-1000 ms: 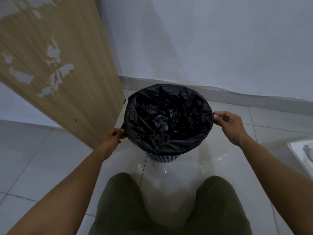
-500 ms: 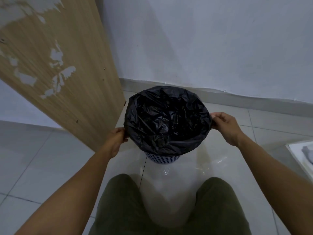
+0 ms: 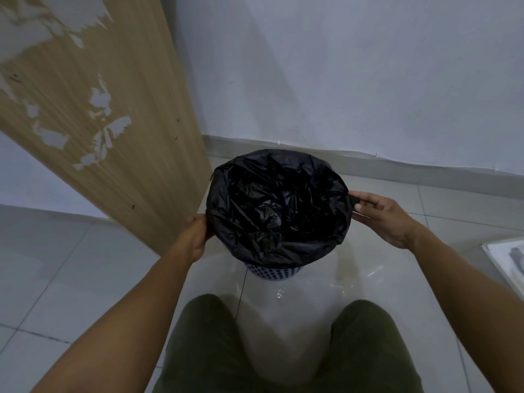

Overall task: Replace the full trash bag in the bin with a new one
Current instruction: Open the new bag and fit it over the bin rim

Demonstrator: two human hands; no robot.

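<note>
Two hands hold the trash bag [image 3: 278,211] from opposite sides. Beside the wooden board [image 3: 99,109], the left hand [image 3: 198,234] curls on the bag's left edge, fingertips hidden behind plastic. The bag sits between the hands, mouth upward, folded over the bin [image 3: 272,273] on the floor [image 3: 85,265]; neither hand is nearer. The right hand [image 3: 382,219] pinches a fold at the right edge. Only the bin's dotted base shows, the bag's inside is too dark to read, and a pale object [image 3: 507,259] is cut off at the right.
</note>
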